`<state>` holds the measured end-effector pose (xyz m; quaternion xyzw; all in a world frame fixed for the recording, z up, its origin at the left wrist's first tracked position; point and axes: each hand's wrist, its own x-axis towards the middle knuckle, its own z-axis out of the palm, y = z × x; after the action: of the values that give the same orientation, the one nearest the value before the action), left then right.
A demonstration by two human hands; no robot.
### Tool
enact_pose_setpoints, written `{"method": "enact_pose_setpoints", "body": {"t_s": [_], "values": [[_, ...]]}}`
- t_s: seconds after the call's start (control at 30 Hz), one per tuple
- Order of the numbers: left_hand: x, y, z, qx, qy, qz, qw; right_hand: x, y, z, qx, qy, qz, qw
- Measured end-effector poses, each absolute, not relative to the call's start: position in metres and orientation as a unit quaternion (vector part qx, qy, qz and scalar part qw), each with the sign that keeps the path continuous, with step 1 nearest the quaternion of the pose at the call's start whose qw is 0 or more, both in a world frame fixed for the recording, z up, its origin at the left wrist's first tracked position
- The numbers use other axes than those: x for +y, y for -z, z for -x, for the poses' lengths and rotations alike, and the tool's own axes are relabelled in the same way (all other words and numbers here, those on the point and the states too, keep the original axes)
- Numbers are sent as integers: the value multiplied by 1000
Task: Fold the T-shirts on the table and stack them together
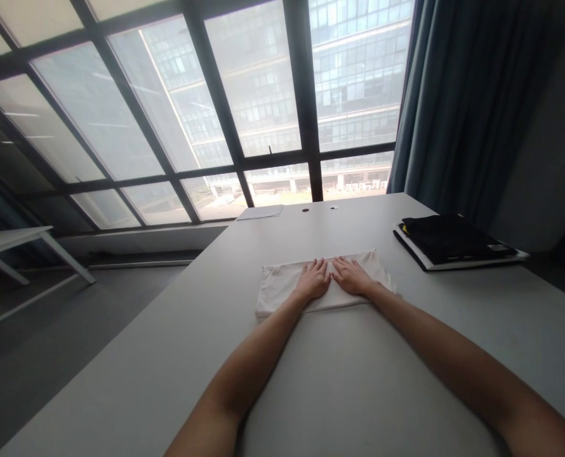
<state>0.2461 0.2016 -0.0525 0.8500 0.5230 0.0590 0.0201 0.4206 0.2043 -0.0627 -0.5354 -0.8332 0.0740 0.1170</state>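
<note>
A folded white cloth (277, 289), perhaps a garment, lies as a flat rectangle on the white table (349, 374). My left hand (314, 279) rests palm down on the middle of it, fingers stretched out. Close beside it, my right hand (352, 276) presses flat on the same cloth with its fingers extended. The two hands nearly meet at the thumbs. Neither one grips the fabric. Parts of the cloth under both palms are hidden, and its right edge looks a little wrinkled.
To the right sits a stack of folded dark cloth (454, 238) with white layers underneath. White paper (260, 212) lies at the far table edge, near two small cable holes. Windows stand behind the table, a blue curtain (449, 114) at right, another table (13, 238) at left.
</note>
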Motion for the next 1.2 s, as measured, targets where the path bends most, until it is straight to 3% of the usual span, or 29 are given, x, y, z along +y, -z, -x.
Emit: {"method": "enact_pose_setpoints", "body": {"t_s": [0.27, 0.43, 0.63, 0.87, 1.2], "values": [[205, 53, -242, 531, -51, -845, 31, 221, 65, -458, -770, -19, 629, 105], [206, 53, -243, 535, -56, -843, 32, 205, 58, -447, -752, 45, 640, 152], [206, 56, -242, 526, -60, -848, 23, 199, 61, -428, -839, -53, 529, 121], [206, 55, -234, 528, -56, -847, 25, 220, 66, -486, -756, -29, 646, 101], [214, 51, -189, 587, -50, -808, 25, 226, 71, -499, -751, -43, 650, 109]]}}
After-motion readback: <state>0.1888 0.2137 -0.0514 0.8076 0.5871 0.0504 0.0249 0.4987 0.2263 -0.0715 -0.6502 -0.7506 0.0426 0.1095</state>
